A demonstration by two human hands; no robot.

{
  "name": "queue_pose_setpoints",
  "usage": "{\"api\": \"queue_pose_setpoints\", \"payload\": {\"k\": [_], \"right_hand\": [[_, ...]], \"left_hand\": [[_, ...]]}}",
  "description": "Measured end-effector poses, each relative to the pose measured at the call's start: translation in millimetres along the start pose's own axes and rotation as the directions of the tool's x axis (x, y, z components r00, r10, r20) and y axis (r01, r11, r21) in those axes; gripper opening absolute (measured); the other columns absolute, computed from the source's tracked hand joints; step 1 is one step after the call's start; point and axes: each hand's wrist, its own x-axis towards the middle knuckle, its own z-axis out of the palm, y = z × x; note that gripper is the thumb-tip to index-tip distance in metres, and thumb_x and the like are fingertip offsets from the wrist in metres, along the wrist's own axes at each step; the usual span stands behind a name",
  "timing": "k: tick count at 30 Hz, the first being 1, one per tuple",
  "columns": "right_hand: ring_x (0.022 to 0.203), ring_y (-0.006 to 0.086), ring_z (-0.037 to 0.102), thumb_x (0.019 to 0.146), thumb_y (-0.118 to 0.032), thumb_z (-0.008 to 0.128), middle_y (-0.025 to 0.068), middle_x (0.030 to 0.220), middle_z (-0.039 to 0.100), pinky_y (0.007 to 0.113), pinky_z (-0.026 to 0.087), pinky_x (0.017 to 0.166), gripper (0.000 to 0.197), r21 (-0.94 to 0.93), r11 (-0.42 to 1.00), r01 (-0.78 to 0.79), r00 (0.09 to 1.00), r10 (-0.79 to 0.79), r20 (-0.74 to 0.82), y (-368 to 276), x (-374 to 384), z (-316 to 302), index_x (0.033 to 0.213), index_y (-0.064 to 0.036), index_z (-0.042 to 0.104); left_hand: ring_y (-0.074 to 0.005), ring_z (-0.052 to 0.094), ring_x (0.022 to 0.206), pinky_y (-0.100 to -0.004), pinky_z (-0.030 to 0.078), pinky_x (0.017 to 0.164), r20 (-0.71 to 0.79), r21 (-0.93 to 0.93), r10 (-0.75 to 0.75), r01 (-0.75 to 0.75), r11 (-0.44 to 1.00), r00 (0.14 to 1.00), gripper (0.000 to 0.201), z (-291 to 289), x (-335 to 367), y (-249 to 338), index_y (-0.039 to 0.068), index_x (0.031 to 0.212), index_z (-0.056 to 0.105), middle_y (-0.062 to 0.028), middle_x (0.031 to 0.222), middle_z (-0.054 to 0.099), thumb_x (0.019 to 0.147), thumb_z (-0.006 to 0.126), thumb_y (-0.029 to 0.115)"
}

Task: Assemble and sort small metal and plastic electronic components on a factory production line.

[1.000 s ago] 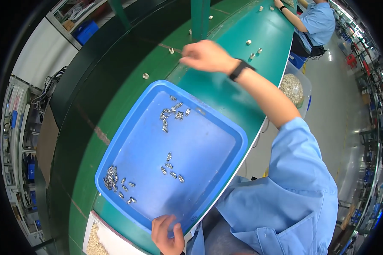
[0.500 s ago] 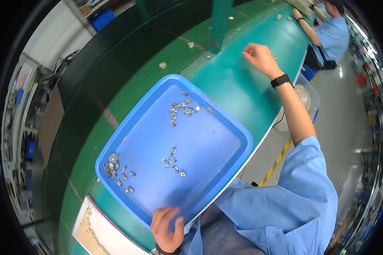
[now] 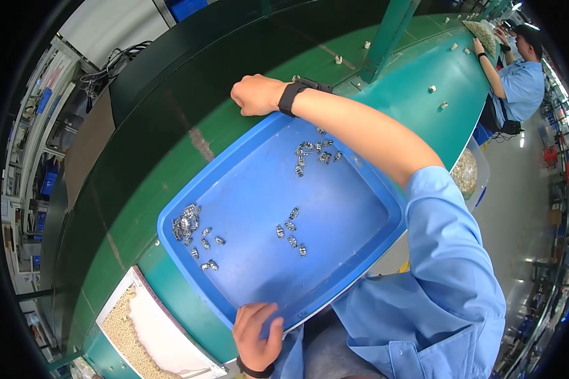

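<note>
One rectangular blue tray (image 3: 262, 282), smooth, apparently plastic, with rounded corners and a raised rim, sits at a slant on the green bench (image 3: 171, 275). It holds small shiny metal pieces (image 3: 289, 225), ribbed and roughly barrel-shaped, in three groups: five lie apart from one another near the middle; about ten crowd the far right part, some overlapping; at the left corner stands a dense pile (image 3: 186, 222), too tangled to count, with six loose pieces beside it.

Two hands appear, each with one black band at the wrist. The right hand (image 3: 257, 95) is just beyond the tray's far rim, above the dark green surface (image 3: 177, 151); its fingers curl under and are hidden, so whether it is clenched empty or grasping something cannot be told. The left hand (image 3: 256, 335) is at the tray's near rim, slack, thumb spread from the fingers, with nothing seen between them; contact with the rim cannot be confirmed.

At lower left lies one shallow white tray (image 3: 164, 328), partly covered by a grainy layer of beige granules (image 3: 125, 331). At upper right sits one co-worker (image 3: 518, 85) in a light blue shirt; nearer, one translucent bin (image 3: 482, 180) stands beside the bench.
</note>
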Motion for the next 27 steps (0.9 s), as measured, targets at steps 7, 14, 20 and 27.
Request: {"api": "queue_pose_setpoints", "payload": {"k": [7,14,20,27], "right_hand": [[0.088,0.0378,0.071,0.085,-0.031,0.073,0.0173,0.090,0.074,0.044,0.058,0.081,0.028,-0.100,0.995,-0.006,0.988,-0.009,-0.153,11,-33,-4,0.092,-0.0041,0.071],[0.065,0.0353,0.064,0.092,-0.038,0.068,0.0140,0.069,0.064,0.046,0.050,0.058,0.034,-0.036,0.955,-0.296,0.701,0.191,-0.688,78,-219,-56,0.077,-0.0079,0.065],[0.084,0.0372,0.071,0.090,-0.044,0.069,0.0155,0.091,0.073,0.046,0.056,0.074,0.042,0.085,0.514,-0.853,0.206,0.483,-0.851,228,-407,-32,0.106,-0.0055,0.066],[0.084,0.0258,0.073,0.094,-0.030,0.071,0.0131,0.086,0.074,0.036,0.056,0.076,0.034,0.254,0.594,-0.764,0.362,0.719,-0.593,259,-389,-28,0.112,-0.0018,0.067]], "left_hand": [[-0.0299,0.066,0.085,-0.0362,0.052,0.076,0.036,-0.021,0.004,-0.003,1.000,0.999,0.020,-2,-3,2,-0.005,0.104,0.069,-0.0179,0.094,0.069,0.088,0.069,0.007],[-0.0297,0.066,0.085,-0.0357,0.051,0.076,0.035,-0.037,0.039,-0.038,0.999,0.999,0.019,0,-8,5,-0.005,0.104,0.069,-0.0180,0.094,0.069,0.090,0.068,0.008],[-0.0301,0.066,0.086,-0.0356,0.051,0.077,0.074,-0.046,0.030,-0.027,0.999,0.997,0.020,8,-3,27,-0.006,0.104,0.068,-0.0181,0.094,0.069,0.090,0.068,0.008],[-0.0311,0.067,0.086,-0.0374,0.052,0.078,0.022,-0.016,0.023,-0.023,1.000,0.999,0.019,14,-1,31,-0.005,0.102,0.069,-0.0176,0.095,0.070,0.088,0.070,0.007]]}}
